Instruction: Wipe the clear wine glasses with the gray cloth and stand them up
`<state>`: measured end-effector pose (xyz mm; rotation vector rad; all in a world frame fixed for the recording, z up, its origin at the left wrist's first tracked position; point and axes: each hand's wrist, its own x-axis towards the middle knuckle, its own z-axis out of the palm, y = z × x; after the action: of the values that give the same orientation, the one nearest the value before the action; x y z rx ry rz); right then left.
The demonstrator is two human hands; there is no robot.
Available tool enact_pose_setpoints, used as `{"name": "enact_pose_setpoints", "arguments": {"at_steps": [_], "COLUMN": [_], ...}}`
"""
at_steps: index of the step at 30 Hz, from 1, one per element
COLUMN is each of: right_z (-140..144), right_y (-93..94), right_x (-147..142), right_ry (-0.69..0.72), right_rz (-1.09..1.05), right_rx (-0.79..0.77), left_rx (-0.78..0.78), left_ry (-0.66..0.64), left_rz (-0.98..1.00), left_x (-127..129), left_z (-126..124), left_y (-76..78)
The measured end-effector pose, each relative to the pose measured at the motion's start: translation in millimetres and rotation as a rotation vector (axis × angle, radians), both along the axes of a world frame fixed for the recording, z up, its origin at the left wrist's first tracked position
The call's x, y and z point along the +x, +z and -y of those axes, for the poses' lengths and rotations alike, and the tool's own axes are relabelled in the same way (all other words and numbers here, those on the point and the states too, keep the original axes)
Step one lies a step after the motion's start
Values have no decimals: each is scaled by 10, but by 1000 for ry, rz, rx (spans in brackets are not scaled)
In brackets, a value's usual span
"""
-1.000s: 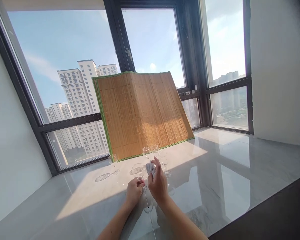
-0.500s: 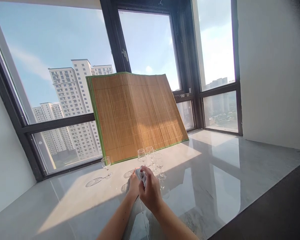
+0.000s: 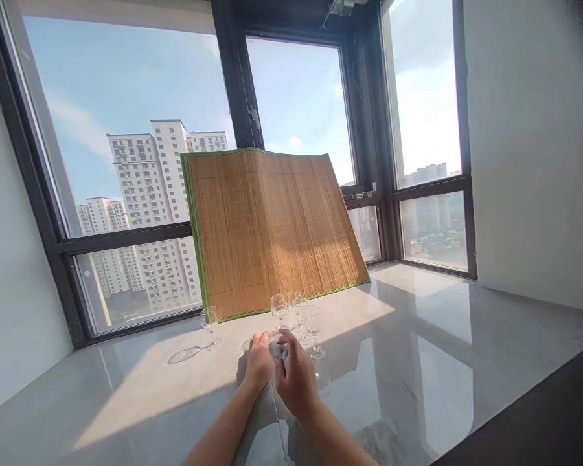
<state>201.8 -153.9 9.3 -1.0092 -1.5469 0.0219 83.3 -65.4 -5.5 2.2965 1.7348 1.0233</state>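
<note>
Cloth, pale grey and crumpled, sits pinched between closed left hand and right hand.

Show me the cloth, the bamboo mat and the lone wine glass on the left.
cloth (image 3: 276,351), head view, bunched middle between the hands
bamboo mat (image 3: 272,226), head view, centre
lone wine glass (image 3: 209,318), head view, bowl

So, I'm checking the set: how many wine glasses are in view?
4: one glass alone at left; three clustered behind the left hand and right hand; another may hide under their cloth.
</note>
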Motion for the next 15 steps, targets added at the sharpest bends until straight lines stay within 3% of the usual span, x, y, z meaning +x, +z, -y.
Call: {"name": "enact_pose_setpoints", "arguments": {"at_steps": [2,5,6,8,11,15], "right_z": [-5,-8,-10,-17,-23,-1], "right_y": [3,-11,-21,-44,-65,-59], "right_x": [6,1,-3,-12,-18,-13], "right_ry": [-8,3,7,-3,-38,14], "right_rz": [33,147,194,275,360,447], "right_rx": [-64,-215,-275,-403,-527,-473], "left_rx": [97,297,315,163,25,-13], "left_ry": [24,345,465,647,667,567], "left_rz": [213,480,528,567,559,462], "left_x": [-214,-678,-840,-1120,-1367,-1447], "left_z": [-44,-180,-241,-378,-589,-810], "left_y": [-10,-9,-5,1,-2,-5]}}
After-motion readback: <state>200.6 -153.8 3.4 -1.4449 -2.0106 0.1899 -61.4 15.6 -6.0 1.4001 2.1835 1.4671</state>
